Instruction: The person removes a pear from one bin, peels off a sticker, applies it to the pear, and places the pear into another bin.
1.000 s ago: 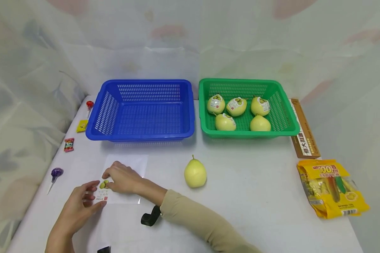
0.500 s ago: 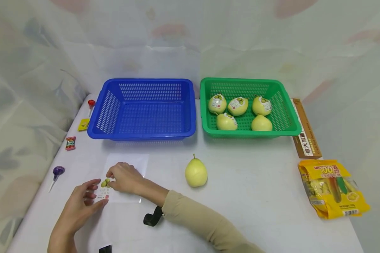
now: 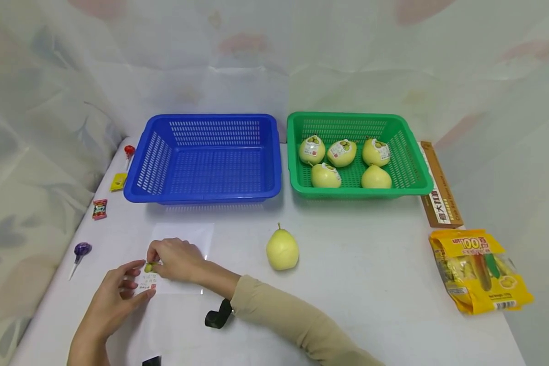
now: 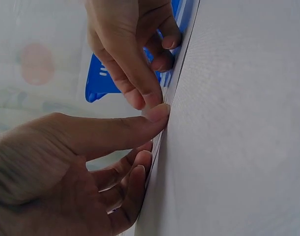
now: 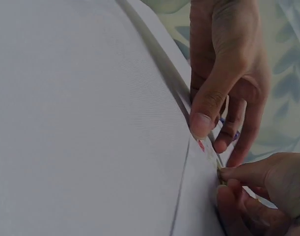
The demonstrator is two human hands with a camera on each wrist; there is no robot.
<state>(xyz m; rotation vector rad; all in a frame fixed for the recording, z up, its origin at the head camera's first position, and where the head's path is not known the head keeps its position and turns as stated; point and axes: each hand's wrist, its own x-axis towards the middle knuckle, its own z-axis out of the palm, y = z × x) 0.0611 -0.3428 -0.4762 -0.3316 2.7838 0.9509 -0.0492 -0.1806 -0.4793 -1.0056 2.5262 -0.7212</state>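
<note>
A sticker (image 3: 148, 280) printed with green pears and red and grey writing lies on a clear sheet (image 3: 195, 236) at the table's left. My right hand (image 3: 176, 259) pinches the pear-printed end between thumb and forefinger, hiding part of the picture. In the right wrist view the right thumb (image 5: 245, 172) meets the sticker's edge. My left hand (image 3: 114, 300) touches the near left side, thumb on the lower edge and fingers spread along the left; its thumb (image 4: 135, 130) lies flat against the sheet in the left wrist view. A bare pear (image 3: 282, 250) stands to the right.
A blue basket (image 3: 203, 197) stands behind the hands. Beside it, a green basket (image 3: 361, 192) holds several pears, most with visible stickers. Lollipops (image 3: 82, 249) and wrapped candies (image 3: 99, 209) line the left edge. A brown box (image 3: 444, 193) and yellow candy bag (image 3: 480, 269) lie right.
My right fingertips have shifted slightly over the sticker's printed pears, covering more of them. The left hand stays in place at the sticker's edge.
</note>
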